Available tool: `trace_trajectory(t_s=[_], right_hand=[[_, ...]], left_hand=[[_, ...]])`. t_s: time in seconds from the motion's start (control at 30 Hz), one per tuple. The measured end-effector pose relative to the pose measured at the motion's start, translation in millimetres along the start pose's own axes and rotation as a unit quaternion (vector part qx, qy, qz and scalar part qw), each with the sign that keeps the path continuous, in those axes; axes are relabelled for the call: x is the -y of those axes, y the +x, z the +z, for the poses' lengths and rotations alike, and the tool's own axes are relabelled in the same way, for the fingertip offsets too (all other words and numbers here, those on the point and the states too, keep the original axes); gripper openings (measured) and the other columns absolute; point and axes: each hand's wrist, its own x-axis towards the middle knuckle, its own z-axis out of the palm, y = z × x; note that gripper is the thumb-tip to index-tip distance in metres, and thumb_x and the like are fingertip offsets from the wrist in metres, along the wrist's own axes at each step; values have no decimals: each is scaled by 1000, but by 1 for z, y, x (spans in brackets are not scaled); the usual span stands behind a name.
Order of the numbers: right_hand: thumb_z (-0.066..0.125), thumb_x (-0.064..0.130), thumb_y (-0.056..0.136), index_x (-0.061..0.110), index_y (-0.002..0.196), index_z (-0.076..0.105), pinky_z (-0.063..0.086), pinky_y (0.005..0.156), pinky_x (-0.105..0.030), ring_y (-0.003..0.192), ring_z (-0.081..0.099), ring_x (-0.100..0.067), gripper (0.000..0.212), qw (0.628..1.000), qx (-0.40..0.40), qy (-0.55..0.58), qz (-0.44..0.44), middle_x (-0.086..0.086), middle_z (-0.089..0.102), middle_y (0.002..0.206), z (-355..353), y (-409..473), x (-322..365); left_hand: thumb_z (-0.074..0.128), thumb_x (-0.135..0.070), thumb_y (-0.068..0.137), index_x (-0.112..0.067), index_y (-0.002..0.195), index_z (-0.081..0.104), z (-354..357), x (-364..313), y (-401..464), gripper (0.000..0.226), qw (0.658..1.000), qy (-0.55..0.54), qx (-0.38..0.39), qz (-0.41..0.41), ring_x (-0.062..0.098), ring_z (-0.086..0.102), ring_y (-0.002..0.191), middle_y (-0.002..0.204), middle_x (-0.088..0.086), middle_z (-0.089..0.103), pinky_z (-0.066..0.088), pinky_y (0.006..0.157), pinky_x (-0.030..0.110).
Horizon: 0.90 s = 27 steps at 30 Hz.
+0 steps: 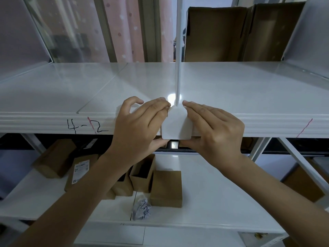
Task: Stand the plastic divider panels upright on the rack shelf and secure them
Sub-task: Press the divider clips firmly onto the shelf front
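Observation:
A clear plastic divider panel [178,50] stands upright on the white rack shelf [124,86], seen edge-on as a thin white line running from the front edge to the back. A white clip [177,124] caps the panel's foot and hangs over the shelf's front lip. My left hand [140,125] pinches the clip's left side, fingers on top and thumb underneath. My right hand [215,131] pinches its right side the same way. Two more clear panels stand at the far left [35,32] and far right [306,32] of the shelf.
An open cardboard box [240,32] stands behind the shelf at the back right. The shelf lip bears the writing "4-2" [83,126] and red marks. On the lower shelf [222,193] lie several small cardboard boxes [166,188] and a crumpled paper [141,208].

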Motion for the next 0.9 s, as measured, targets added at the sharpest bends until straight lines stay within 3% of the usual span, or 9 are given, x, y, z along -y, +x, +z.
trace_trajectory(t_s=[0.4, 0.73, 0.9], right_hand=[[72, 44, 83, 2, 98, 76, 51, 83, -26, 94, 73, -20, 44, 1000, -14, 9, 6, -6, 74, 107, 7, 4, 11], [54, 44, 93, 3, 98, 77, 51, 81, -26, 92, 73, -20, 47, 1000, -19, 11, -4, -7, 74, 106, 14, 11, 25], [58, 43, 91, 3, 99, 76, 51, 81, -27, 94, 73, -20, 45, 1000, -14, 8, -6, -7, 74, 107, 17, 12, 29]], left_hand=[[65, -39, 81, -7, 101, 60, 0, 9, -7, 38, 1000, -11, -6, -2, 14, 61, 108, 115, 5, 69, 39, 89, 38], [66, -39, 80, -6, 100, 64, -5, 23, -16, 38, 1000, -5, 3, -5, 16, 65, 106, 116, 5, 69, 39, 89, 38], [67, -39, 79, -4, 102, 67, -7, 29, -19, 41, 1000, -7, 8, -4, 13, 58, 109, 116, 6, 69, 39, 89, 38]])
